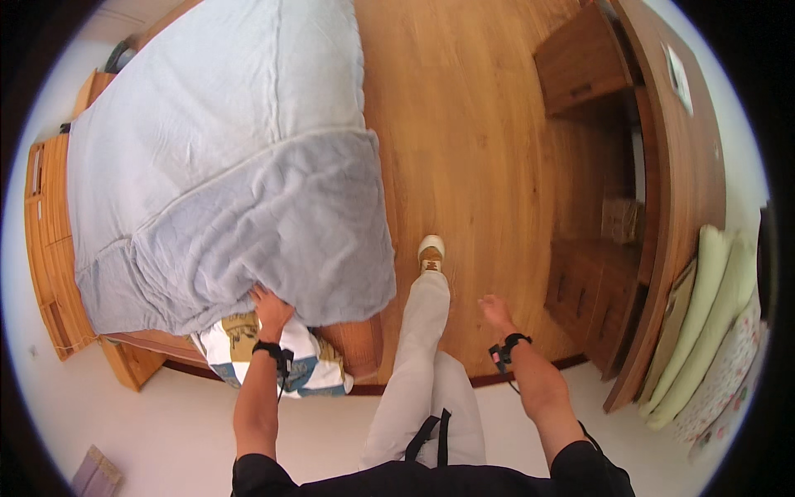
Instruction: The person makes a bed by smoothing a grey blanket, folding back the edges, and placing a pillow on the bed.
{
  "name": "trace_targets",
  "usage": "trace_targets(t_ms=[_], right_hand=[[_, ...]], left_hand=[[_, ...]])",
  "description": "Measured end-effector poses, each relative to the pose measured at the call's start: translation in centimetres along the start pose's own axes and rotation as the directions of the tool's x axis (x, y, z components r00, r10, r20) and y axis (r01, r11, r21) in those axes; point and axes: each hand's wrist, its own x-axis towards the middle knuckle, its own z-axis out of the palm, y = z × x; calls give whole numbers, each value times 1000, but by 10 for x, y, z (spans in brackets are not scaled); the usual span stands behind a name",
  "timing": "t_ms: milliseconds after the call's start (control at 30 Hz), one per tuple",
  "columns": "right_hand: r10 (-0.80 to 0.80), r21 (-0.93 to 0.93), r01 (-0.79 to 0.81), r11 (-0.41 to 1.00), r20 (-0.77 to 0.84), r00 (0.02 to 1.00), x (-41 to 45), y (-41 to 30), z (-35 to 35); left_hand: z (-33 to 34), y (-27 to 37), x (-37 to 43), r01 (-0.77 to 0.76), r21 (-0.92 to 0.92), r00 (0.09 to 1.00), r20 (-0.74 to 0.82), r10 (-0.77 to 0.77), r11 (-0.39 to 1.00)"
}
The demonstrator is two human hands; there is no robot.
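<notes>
My left hand (272, 314) rests at the lower edge of a grey plush blanket (298, 223) on the bed; its fingertips press into the fabric, and whether they grip it I cannot tell. The blanket is folded back over itself, with its paler side (205, 105) covering the upper part of the bed. Just below my left hand, a patterned cloth (304, 366) in white, blue and olive hangs over the bed's edge. My right hand (495, 310) is in the air above the wood floor, away from the bed, holding nothing, with its fingers slightly apart.
A wooden headboard (53, 248) stands at the left. On the right is a dark wooden desk (683, 168) with drawers (581, 298) and a cabinet door (584, 68). Folded light green bedding (695, 335) lies at its near end. Wood floor (466, 155) runs between bed and desk.
</notes>
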Motion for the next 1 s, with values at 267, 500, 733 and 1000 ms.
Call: trace_targets(t_ms=[267,500,733,1000], right_hand=[[-327,387,297,873,13,945,133,-383,34],[-218,399,47,916,396,892,121,-625,60],[-136,276,-81,958,681,719,192,-577,14],[-89,126,-6,992,739,668,209,-567,-138]], left_hand=[[-7,45,-27,203,-439,975,12,-220,875],[-33,45,-74,444,-391,880,21,-475,806],[-44,225,-97,467,-878,262,27,-965,102],[-128,470,-37,-137,171,576,815,62,-976]])
